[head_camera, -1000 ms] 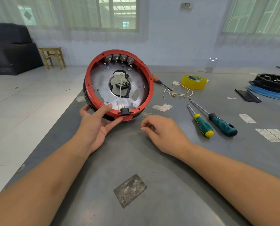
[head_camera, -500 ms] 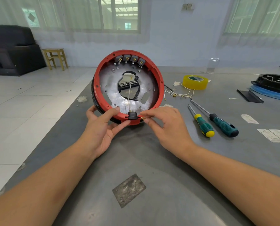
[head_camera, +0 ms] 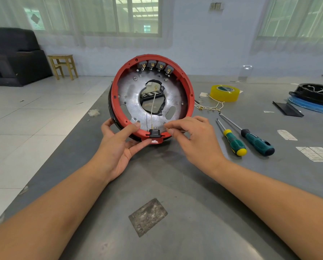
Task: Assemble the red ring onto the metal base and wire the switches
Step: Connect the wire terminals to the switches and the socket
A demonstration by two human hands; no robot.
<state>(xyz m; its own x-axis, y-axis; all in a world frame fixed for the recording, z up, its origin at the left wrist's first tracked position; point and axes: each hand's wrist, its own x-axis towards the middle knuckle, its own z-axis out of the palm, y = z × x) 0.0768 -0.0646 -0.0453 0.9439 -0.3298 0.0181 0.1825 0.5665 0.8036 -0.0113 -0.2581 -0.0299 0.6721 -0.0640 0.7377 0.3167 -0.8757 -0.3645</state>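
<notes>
The red ring [head_camera: 189,85] sits on the round metal base [head_camera: 130,96], and the assembly stands tilted on its edge on the grey table [head_camera: 175,184]. Several grey switches [head_camera: 156,66] line the ring's top inside. A black connector [head_camera: 154,133] sits at the bottom rim, with a thin white wire [head_camera: 153,107] running up to the centre hole. My left hand [head_camera: 119,145] grips the lower left rim, thumb on the red ring. My right hand [head_camera: 194,136] pinches a small wire terminal just right of the connector.
Two green-handled screwdrivers [head_camera: 233,141] [head_camera: 256,141] lie right of the assembly. A yellow tape roll [head_camera: 224,92] and loose white wires [head_camera: 209,106] lie behind them. A black part on a blue disc [head_camera: 314,98] sits far right. The table's left edge drops to tiled floor.
My right hand moved from the table up to the ring's bottom rim beside the black connector. The assembly shifted slightly right and stands more upright; my left hand kept its grip.
</notes>
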